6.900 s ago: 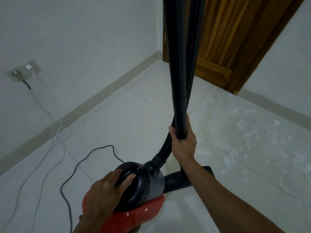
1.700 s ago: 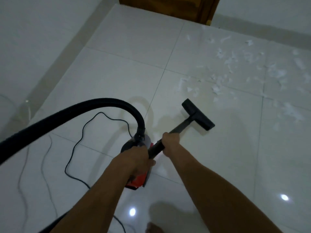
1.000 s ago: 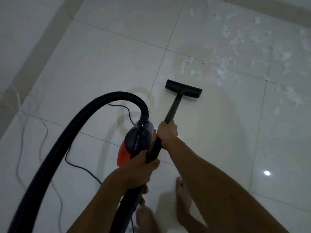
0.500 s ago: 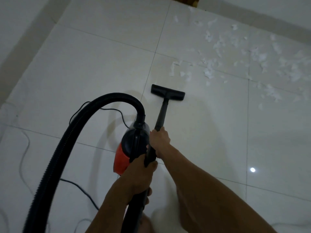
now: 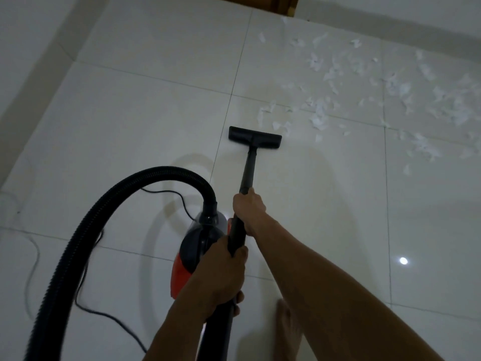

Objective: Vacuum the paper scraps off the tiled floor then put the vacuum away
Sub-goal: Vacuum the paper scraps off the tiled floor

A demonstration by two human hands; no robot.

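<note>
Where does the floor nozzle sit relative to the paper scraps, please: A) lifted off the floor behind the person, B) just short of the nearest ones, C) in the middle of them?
B: the floor nozzle rests on bare tile, with the nearest paper scraps just beyond it.

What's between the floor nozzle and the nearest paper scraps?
Only bare tile in the head view: the floor nozzle sits just short of the nearest paper scraps.

Floor nozzle (image 5: 255,138) nearer paper scraps (image 5: 318,118).
</note>
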